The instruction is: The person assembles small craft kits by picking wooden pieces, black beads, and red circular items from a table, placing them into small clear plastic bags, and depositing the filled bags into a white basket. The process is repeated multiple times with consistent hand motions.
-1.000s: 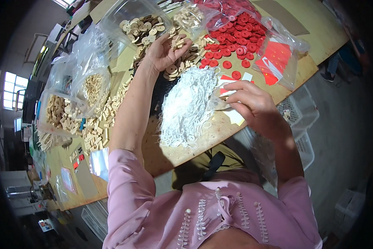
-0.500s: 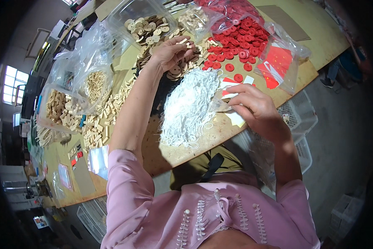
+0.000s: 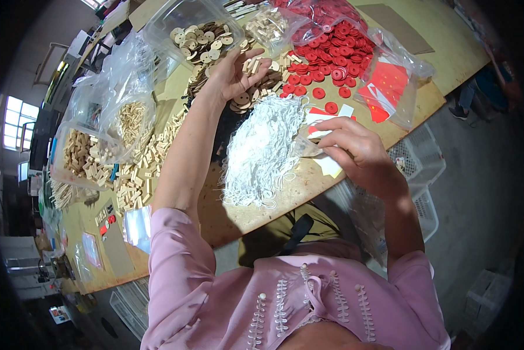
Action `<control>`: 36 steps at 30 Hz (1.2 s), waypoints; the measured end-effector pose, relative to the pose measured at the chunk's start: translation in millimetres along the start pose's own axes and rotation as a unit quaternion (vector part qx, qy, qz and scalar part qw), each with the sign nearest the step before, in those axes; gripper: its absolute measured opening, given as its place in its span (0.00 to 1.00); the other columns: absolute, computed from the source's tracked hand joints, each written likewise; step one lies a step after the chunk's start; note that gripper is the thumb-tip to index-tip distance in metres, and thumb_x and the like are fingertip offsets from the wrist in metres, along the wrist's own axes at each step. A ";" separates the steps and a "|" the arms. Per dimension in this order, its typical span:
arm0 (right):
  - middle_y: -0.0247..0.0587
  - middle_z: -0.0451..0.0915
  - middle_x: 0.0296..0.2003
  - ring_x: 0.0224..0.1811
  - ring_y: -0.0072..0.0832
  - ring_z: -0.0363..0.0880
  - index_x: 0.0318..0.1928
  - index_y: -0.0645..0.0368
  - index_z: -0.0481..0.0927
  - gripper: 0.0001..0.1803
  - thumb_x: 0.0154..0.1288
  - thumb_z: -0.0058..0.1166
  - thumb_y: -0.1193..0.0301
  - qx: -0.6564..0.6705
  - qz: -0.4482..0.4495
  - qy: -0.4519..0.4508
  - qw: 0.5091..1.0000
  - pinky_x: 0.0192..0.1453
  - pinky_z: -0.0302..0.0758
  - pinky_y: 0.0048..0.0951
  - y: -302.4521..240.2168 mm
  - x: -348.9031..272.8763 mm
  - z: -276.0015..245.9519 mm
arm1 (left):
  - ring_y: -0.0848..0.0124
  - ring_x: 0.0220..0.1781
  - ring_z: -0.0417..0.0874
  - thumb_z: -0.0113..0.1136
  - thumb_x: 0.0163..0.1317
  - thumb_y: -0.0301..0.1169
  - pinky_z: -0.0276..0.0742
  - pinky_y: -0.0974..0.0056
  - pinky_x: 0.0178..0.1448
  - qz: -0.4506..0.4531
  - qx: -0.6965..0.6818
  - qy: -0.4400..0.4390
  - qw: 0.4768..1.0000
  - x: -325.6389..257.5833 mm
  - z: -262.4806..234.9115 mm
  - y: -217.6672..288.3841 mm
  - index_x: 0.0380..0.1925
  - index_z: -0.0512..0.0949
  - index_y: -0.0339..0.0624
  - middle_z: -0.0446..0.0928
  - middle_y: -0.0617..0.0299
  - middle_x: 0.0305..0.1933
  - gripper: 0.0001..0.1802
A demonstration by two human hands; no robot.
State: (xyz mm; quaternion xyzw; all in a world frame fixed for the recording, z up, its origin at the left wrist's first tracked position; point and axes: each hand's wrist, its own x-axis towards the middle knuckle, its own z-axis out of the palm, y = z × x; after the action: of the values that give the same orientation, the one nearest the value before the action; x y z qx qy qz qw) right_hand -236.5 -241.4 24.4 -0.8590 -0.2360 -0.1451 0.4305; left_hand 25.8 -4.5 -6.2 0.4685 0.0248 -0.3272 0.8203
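At the far middle of the table, my left hand [image 3: 230, 79] is turned partly palm up, with its fingers curved and spread. A few small wooden blocks [image 3: 252, 66] lie between its fingers and thumb. Around and beneath it spreads a heap of round wooden discs [image 3: 241, 105]. To the right, my right hand [image 3: 361, 149] pinches a small clear plastic bag [image 3: 306, 147]; what the bag contains is hard to make out. The bag is at the right edge of a pile of white cord loops [image 3: 259, 151]. Red and white cards [image 3: 330, 166] lie partly under the right hand.
Red discs [image 3: 338, 55] spill from a bag at the back right, near a bag of red cards [image 3: 384, 87]. A clear bin [image 3: 157, 29] of discs stands behind. Wooden blocks [image 3: 135, 186] and pegs [image 3: 132, 119] fill the left. Baskets [image 3: 422, 157] stand below the right edge.
My left hand has opened its fingers wider and turned more palm up, showing the wooden blocks nearer its palm. The right hand stays on the plastic bag. The whole view shifts slightly.
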 end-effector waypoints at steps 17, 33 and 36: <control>0.45 0.83 0.51 0.52 0.39 0.84 0.42 0.64 0.84 0.05 0.67 0.60 0.81 0.002 0.023 0.008 1.000 0.54 0.80 0.34 -3.5 5.4 0.9 | 0.63 0.62 0.85 0.55 0.77 0.26 0.83 0.60 0.69 0.082 0.062 -0.263 0.959 -79.7 76.5 -27.5 0.65 0.73 0.32 0.81 0.50 0.59 0.19; 0.46 0.83 0.52 0.53 0.37 0.85 0.41 0.64 0.85 0.04 0.67 0.61 0.80 0.006 0.002 0.018 1.000 0.54 0.80 0.33 -13.9 7.6 1.5 | 0.62 0.60 0.85 0.45 0.83 0.44 0.79 0.57 0.67 0.201 0.088 -0.247 0.944 -117.4 103.7 -48.7 0.58 0.76 0.33 0.82 0.49 0.56 0.24; 0.47 0.85 0.53 0.51 0.37 0.86 0.41 0.64 0.85 0.04 0.67 0.61 0.81 -0.033 0.005 0.056 0.998 0.54 0.81 0.33 -25.7 -3.2 -11.3 | 0.71 0.46 0.87 0.54 0.80 0.35 0.84 0.66 0.51 0.301 0.138 -0.129 0.935 -106.8 83.2 -20.2 0.54 0.82 0.35 0.86 0.56 0.45 0.15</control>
State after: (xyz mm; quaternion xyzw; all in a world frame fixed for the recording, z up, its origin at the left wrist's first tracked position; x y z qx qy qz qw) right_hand -253.4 -238.1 46.7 -0.8644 -0.2029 -0.1983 0.4151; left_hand -91.5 -22.0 62.2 0.5158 -0.2691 -0.1226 0.8040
